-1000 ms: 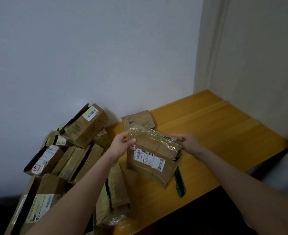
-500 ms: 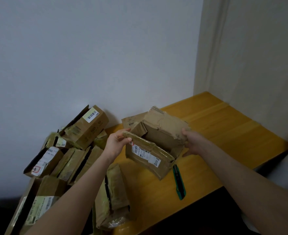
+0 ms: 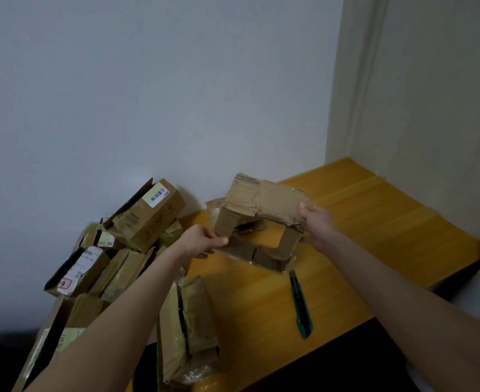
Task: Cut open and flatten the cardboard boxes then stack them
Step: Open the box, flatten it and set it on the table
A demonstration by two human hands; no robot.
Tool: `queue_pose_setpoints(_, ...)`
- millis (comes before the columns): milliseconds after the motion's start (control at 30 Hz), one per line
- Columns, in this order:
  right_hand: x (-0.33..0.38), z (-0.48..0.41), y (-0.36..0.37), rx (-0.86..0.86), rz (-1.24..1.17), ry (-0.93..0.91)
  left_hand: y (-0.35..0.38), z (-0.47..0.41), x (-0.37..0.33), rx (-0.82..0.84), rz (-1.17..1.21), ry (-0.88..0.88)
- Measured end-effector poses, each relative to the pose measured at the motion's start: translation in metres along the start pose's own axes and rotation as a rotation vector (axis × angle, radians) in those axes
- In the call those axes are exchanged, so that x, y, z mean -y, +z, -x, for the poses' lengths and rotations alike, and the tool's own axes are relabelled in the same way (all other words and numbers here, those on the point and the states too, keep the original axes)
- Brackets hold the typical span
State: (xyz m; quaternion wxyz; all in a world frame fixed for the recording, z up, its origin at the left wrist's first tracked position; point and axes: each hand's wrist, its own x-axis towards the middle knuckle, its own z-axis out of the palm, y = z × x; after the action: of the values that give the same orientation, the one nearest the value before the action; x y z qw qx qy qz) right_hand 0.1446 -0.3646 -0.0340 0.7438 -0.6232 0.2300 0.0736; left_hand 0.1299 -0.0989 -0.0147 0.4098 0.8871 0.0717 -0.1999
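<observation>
Opened box point(image 3: 264, 205) is gripped at opposite edges by left hand point(image 3: 202, 243) and right hand point(image 3: 316, 226), held apart; creased, ragged panels may be torn if pulled unevenly.

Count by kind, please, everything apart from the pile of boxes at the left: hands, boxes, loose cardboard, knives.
Hands, left hand and right hand: 2
Held box: 1
Flat cardboard behind it: 1
Green knife: 1
Total: 5
</observation>
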Motion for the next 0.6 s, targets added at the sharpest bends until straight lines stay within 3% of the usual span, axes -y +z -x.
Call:
queue_pose_setpoints(67,0.002,0.002,0.003,-0.026,-0.026,0.009,0.006,-0.004,-0.001,-0.054,-0.068,0.063)
queue_pose_setpoints(200,0.004,0.002,0.002,-0.093,-0.086,0.052,0.013,-0.007,0.006,-0.159,0.021,0.201)
queue_pose_setpoints(300,0.004,0.003,0.002,-0.088,-0.096,0.085,0.016,-0.01,0.005,-0.31,-0.151,0.212)
queue_pose_setpoints(467,0.004,0.006,0.011,-0.015,-0.061,0.095,0.027,-0.014,-0.013,-0.435,-0.678,0.005)
queue_pose_setpoints(600,0.004,0.01,0.017,0.097,-0.066,0.129,0.03,-0.021,-0.018,-0.489,-0.74,-0.129)
